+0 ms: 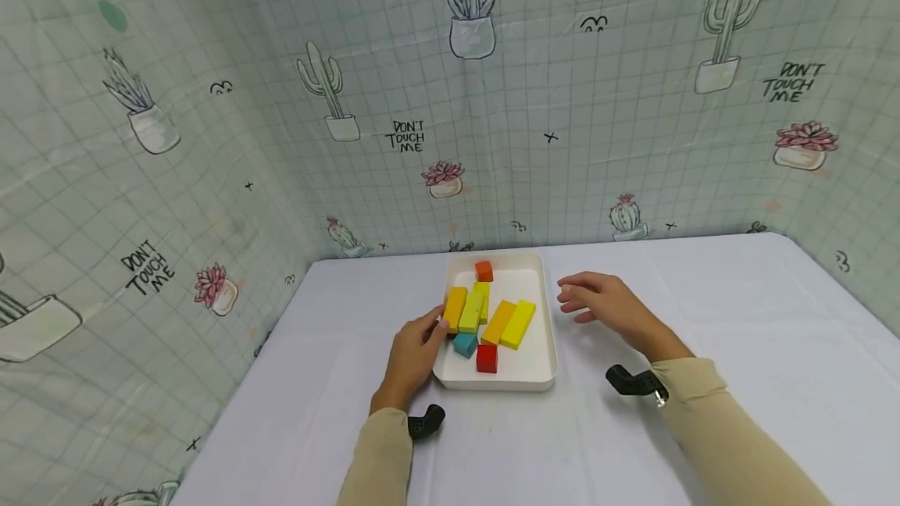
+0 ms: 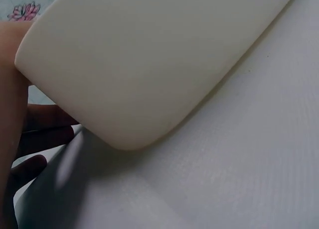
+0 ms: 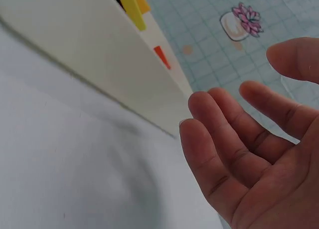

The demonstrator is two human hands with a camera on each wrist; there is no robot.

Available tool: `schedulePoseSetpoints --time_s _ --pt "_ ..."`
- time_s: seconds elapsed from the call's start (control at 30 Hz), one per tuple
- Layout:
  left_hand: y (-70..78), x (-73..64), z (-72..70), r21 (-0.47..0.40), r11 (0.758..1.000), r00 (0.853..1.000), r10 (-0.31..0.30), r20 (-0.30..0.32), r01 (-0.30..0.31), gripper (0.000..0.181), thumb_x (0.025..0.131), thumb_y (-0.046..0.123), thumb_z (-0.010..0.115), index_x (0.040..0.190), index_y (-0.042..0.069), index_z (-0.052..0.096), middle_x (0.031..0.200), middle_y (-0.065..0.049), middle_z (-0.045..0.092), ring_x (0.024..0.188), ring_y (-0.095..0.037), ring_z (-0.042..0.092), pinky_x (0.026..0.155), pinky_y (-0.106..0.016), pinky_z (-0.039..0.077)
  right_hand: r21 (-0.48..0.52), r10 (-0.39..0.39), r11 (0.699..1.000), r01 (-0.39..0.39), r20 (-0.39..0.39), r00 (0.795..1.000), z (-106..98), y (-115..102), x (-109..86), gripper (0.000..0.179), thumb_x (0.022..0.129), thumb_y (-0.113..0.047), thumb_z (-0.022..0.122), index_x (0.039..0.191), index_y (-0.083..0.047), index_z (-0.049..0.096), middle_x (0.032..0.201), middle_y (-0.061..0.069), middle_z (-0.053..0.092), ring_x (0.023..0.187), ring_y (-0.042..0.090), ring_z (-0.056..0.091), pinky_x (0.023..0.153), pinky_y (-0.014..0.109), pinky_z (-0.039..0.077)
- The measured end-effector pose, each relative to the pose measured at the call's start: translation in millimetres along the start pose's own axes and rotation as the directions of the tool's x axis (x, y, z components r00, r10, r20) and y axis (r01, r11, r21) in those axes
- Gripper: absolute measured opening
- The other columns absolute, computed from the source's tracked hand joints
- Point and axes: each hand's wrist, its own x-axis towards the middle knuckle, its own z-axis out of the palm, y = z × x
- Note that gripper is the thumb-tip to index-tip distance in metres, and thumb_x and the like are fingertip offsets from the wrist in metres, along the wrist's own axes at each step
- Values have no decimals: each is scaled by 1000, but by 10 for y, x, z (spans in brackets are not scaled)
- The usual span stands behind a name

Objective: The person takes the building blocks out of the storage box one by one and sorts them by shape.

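Note:
A white tray (image 1: 495, 383) stands on the table with several coloured blocks in it. My left hand (image 1: 411, 354) grips the tray's left side, the thumb at the rim and the other fingers outside the wall. In the left wrist view, the fingers (image 2: 50, 134) show beside the tray's lower edge (image 2: 129, 89); part of the hand is out of frame. To the right of the tray, apart from it, my right hand (image 1: 608, 304) hovers with relaxed fingers (image 3: 219, 139) and holds nothing.
In the tray lie a red cube (image 1: 487, 358), a blue block (image 1: 465, 345), an orange-red cube (image 1: 483, 271), and several yellow and orange bars, such as a yellow bar (image 1: 518, 325). A white cloth (image 1: 337, 318) covers the table. A patterned curtain (image 1: 548, 84) hangs behind.

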Motion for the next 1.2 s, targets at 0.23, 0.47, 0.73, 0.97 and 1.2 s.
schedulePoseSetpoints --time_s 0.23,0.47,0.73,0.97,1.2 --pt "24 -22 -4 -13 1000 1000 27 -6 -27 46 104 42 51 145 22 56 123 -6 67 108 -23 59 99 -47 49 24 0 1000 0 17 1000 137 -123 98 49 102 -31 57 137 3 54 125 24 63 107 29 67 85 38 58" --pt "44 5 5 7 1000 1000 26 -11 -26 45 104 41 51 144 21 57 121 -6 67 107 -23 59 99 -46 49 49 -3 999 0 58 998 287 -265 194 45 100 -26 60 135 4 56 129 23 60 108 32 66 85 39 58" --pt "45 -16 4 2 1000 1000 -7 -7 7 44 104 41 52 144 23 57 120 -5 67 107 -23 59 99 -47 48 63 21 998 -28 98 995 540 -328 319 43 100 -23 60 132 4 57 127 23 61 102 29 68 81 37 59" --pt "12 -8 7 2 1000 1000 -1 -18 1 45 103 44 51 143 24 58 120 -5 67 108 -23 59 100 -48 48 82 56 994 -66 115 992 746 -333 441 42 98 -19 63 131 5 56 115 20 67 97 28 68 80 37 59" --pt "33 -2 17 -12 1000 1000 -2 -16 2 44 103 41 52 143 23 58 118 -5 67 106 -23 59 99 -48 48 54 101 993 -108 118 988 882 -297 552 47 95 -18 67 136 2 54 110 16 67 86 25 70 79 35 59"
